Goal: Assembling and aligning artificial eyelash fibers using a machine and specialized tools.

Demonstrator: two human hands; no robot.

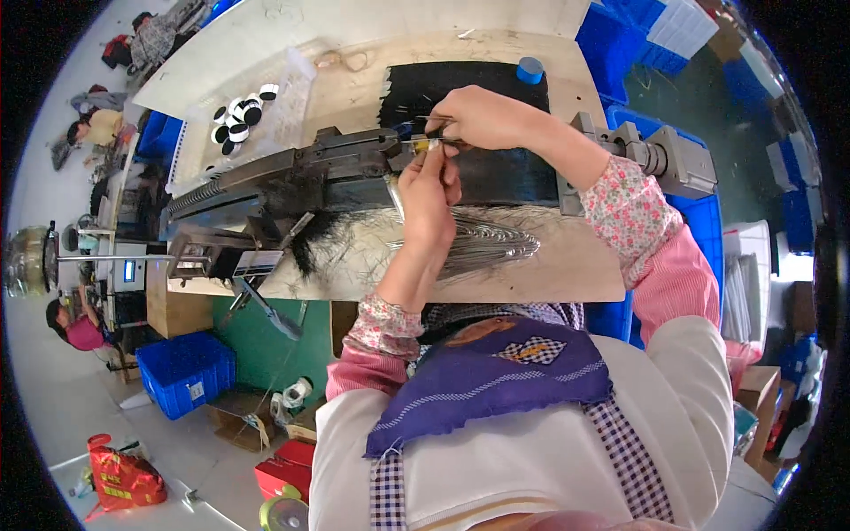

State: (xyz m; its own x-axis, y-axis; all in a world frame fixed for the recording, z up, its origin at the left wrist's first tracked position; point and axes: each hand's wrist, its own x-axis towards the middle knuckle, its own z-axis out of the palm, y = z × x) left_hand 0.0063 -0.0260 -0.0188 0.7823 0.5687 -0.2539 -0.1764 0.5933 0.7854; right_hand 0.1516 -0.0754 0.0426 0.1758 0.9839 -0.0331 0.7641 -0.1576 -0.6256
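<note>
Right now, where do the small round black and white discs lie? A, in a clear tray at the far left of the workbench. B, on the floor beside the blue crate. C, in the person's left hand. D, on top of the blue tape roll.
A: the black and white discs sit in a clear tray at the far left of the wooden workbench, well away from both hands.

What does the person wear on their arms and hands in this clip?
Both hands are bare: the left hand and the right hand show no gloves or rings that can be made out. Each forearm wears a floral oversleeve with gathered cuffs, over a pink finely striped sleeve higher up.
</note>
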